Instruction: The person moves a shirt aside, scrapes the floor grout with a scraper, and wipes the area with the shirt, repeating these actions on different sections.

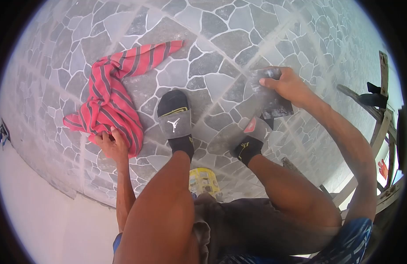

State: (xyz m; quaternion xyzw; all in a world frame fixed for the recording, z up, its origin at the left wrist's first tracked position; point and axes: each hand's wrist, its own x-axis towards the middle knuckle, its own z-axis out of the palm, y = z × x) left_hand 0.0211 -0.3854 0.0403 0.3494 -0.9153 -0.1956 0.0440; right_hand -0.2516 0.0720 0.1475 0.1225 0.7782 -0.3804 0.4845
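A red cloth with dark stripes (111, 97) lies bunched on the stone-patterned floor (172, 72), one end stretched toward the upper right. At its lower edge, my left hand (111, 143) has its fingers closed on the fabric. On the right, my right hand (287, 83) grips a dark, thin, flat piece (276, 103) between thumb and fingers, above the tiles and close to my right foot. The piece partly covers the front of that foot's slide. What it is made of cannot be told.
My feet, in dark socks and grey slides (175, 125), rest on the floor. A yellow bucket (205, 180) stands between my legs. Wooden framing (381, 127) rises at the right, and a pale wall (45, 211) runs along the lower left.
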